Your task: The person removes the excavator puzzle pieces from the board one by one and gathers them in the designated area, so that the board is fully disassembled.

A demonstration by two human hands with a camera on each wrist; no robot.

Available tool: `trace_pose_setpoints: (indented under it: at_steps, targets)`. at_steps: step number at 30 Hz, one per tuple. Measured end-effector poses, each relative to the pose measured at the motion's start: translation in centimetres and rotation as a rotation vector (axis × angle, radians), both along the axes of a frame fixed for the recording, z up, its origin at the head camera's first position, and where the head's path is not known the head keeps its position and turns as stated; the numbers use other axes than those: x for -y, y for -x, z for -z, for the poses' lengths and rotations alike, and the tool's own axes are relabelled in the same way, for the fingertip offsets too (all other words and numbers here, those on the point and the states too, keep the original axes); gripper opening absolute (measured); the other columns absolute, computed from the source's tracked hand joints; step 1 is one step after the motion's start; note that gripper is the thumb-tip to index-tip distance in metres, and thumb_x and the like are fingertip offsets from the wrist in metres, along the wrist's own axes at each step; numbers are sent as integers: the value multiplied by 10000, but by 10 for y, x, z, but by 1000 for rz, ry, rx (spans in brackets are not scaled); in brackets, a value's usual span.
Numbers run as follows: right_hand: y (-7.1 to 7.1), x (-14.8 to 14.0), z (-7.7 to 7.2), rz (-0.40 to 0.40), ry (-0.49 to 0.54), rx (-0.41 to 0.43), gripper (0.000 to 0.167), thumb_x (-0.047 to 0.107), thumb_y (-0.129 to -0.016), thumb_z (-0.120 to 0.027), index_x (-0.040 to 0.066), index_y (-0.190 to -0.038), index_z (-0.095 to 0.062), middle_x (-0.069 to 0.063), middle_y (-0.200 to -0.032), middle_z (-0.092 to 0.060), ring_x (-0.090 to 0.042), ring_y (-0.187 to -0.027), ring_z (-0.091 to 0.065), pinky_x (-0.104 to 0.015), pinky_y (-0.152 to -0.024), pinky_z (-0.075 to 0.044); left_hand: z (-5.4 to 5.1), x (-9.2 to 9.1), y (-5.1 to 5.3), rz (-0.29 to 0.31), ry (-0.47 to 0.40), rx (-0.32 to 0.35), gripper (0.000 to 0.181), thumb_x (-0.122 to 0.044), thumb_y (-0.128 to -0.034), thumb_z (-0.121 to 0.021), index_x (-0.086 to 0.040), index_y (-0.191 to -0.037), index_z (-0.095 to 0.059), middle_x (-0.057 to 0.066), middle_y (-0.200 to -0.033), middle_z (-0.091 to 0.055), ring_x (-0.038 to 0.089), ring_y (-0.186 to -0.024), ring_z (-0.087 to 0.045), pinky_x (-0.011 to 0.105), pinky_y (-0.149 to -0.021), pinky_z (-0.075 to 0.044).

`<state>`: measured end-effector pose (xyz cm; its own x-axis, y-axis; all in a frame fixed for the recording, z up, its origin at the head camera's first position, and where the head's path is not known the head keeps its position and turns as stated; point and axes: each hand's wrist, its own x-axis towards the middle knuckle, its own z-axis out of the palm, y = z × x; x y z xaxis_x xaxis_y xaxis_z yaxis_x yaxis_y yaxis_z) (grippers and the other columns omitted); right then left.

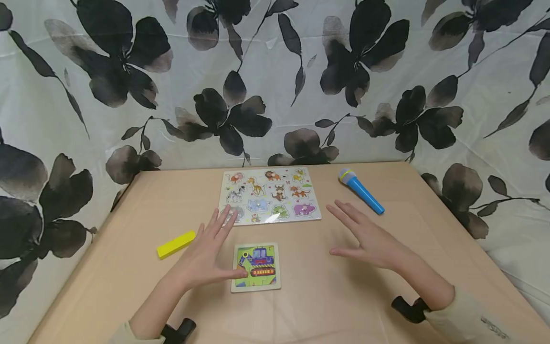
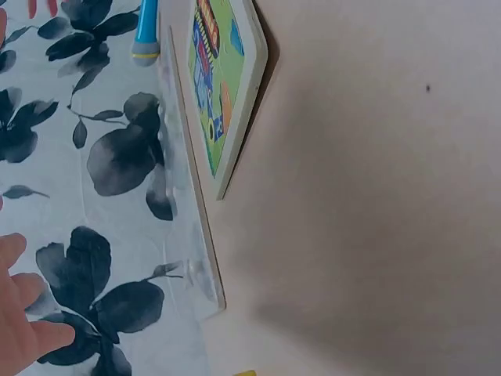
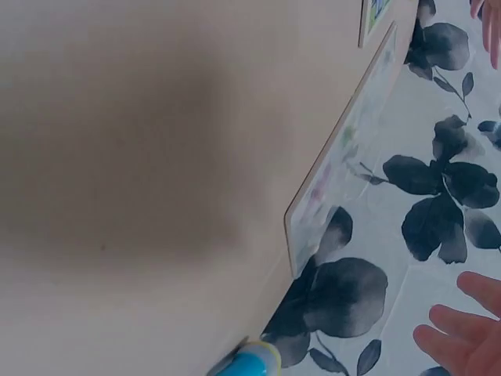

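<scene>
In the head view the left hand (image 1: 205, 263) hovers with spread fingers between a yellow block (image 1: 175, 244) and a small square excavator puzzle (image 1: 257, 267), its thumb overlapping the puzzle's left edge. The right hand (image 1: 373, 238) is held in the air to the right, fingers apart and holding nothing, below a blue toy microphone (image 1: 362, 191). Behind both hands lies a white animal puzzle board (image 1: 270, 196); left fingertips cover its lower left corner. The left wrist view shows the left hand (image 2: 27, 317) at its edge, and the right wrist view shows the right hand (image 3: 466, 329).
The wooden table (image 1: 309, 306) meets a white cloth with dark flowers (image 1: 301, 71) along its back and sides. A black strap piece sits at each wrist.
</scene>
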<state>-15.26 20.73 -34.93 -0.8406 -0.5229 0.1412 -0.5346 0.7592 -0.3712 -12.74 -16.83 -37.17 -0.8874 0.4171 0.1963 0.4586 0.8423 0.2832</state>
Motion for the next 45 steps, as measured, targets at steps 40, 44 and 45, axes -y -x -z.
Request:
trace_pose_setpoints:
  at_steps: [40,44,45]
  targets:
    - [15,93,26,-186,-52,134,804,484,-775,-671,266,-1443,-281,-32,-1450,-325,-212,-1313,-303,-413,-1001,-373,45,-10,-14,-50,-432,322,1184,-483,-633,-787,-189,-1482,-16,54,-1535,-28,275,-1386,-73,555,-1050,-170]
    - [19,104,31,-215,-49,148,795,460,-777,-681,252,-1439,-294,-25,-1447,-332,-218,-1315,-304,-411,-1017,-353,50,-13,-12,-63,-430,347,1202,-494,-617,-794,-190,-1482,-17,11,-1536,-28,228,-1388,-71,510,-1066,-178]
    - [19,107,32,-224,-52,151,789,460,-780,-678,242,-1437,-301,-25,-1445,-336,-217,-1315,-306,-408,-1021,-348,51,-14,-11,-65,-425,351,1204,-502,-616,-791,-186,-1482,-15,7,-1535,-29,225,-1388,-72,501,-1069,-180]
